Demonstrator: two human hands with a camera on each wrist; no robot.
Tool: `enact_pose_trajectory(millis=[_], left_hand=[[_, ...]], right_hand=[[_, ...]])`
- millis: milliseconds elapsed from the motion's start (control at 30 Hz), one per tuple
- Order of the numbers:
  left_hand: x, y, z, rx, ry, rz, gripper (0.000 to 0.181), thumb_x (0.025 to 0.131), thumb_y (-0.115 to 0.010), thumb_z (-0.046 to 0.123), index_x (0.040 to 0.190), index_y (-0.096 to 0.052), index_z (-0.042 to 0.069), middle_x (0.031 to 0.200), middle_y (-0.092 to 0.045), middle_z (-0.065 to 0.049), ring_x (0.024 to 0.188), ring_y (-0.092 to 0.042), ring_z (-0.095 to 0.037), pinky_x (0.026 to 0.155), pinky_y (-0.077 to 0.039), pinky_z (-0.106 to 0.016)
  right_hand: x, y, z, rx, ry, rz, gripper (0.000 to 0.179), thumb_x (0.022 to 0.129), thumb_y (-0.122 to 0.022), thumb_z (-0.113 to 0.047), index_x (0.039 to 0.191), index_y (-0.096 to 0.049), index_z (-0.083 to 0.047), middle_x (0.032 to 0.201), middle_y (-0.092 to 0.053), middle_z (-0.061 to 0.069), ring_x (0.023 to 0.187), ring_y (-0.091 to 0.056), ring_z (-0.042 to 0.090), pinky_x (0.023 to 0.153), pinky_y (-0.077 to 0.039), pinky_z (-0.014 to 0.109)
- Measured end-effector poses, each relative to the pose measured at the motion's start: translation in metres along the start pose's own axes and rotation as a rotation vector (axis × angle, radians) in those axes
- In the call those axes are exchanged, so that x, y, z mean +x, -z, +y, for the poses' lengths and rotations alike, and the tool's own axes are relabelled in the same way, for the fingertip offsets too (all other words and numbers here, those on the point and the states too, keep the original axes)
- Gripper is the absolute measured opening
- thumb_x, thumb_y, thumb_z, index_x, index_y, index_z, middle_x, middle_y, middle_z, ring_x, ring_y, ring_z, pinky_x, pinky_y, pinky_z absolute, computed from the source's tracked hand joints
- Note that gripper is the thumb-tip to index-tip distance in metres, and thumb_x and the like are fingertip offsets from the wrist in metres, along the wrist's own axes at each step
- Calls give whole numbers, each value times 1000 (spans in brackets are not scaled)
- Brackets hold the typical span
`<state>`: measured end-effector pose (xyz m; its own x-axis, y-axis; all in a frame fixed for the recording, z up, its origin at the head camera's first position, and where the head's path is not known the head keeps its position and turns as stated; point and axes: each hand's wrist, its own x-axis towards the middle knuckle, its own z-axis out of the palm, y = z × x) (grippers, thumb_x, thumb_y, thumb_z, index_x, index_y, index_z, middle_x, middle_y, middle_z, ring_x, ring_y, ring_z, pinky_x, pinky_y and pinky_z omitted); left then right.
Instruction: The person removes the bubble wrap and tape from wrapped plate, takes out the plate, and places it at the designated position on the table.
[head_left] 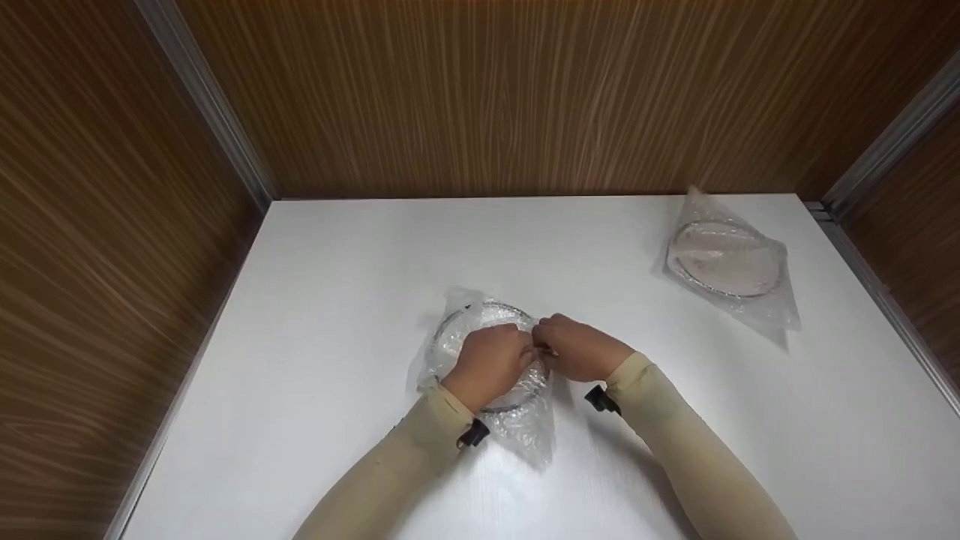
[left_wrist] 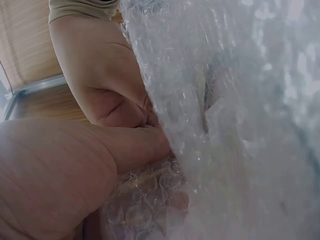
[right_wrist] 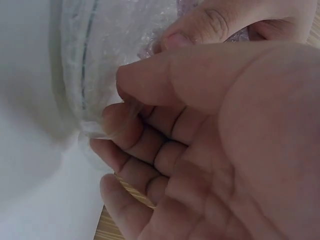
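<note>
Bunched at the right edge of a bubble-wrapped round item [head_left: 521, 386], flat on the table [head_left: 337, 300].

Pinching the bubble wrap [head_left: 529, 439] with left hand [head_left: 491, 364] and right hand [head_left: 581, 349], close together; reaching over the item with the left, in from beside it with the right. Slanting lengthwise from far left to near right.

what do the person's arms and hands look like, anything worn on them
Both arms wear long, plain pale beige-yellow sleeves that end at the wrists. A small black fitting juts out by each cuff, its details too small to make out. The left hand and right hand wear no gloves. No cables show.
</note>
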<state>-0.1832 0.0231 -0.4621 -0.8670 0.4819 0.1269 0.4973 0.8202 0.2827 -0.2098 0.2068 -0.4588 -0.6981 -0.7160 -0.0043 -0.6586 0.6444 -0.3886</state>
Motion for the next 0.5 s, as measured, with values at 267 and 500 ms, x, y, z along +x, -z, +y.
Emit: enact_pose_trajectory(millis=[267, 500], left_hand=[[1, -3, -3, -20, -10, -21, 18, 100, -67, 26, 91, -78, 16, 82, -71, -1, 77, -68, -21, 66, -55, -38], [-1, 0, 0, -22, -22, -71, 16, 101, -66, 27, 97, -78, 18, 91, -75, -2, 86, -71, -24, 75, -56, -43]], right_hand=[[3, 0, 4, 25, 62, 6, 16, 88, -64, 7, 80, -64, -7, 72, -55, 0, 72, -49, 18, 75, -45, 38], [1, -1, 5, 31, 44, -35, 19, 89, -63, 2, 76, -60, -10, 65, -46, -6, 70, -46, 15, 77, -44, 37]])
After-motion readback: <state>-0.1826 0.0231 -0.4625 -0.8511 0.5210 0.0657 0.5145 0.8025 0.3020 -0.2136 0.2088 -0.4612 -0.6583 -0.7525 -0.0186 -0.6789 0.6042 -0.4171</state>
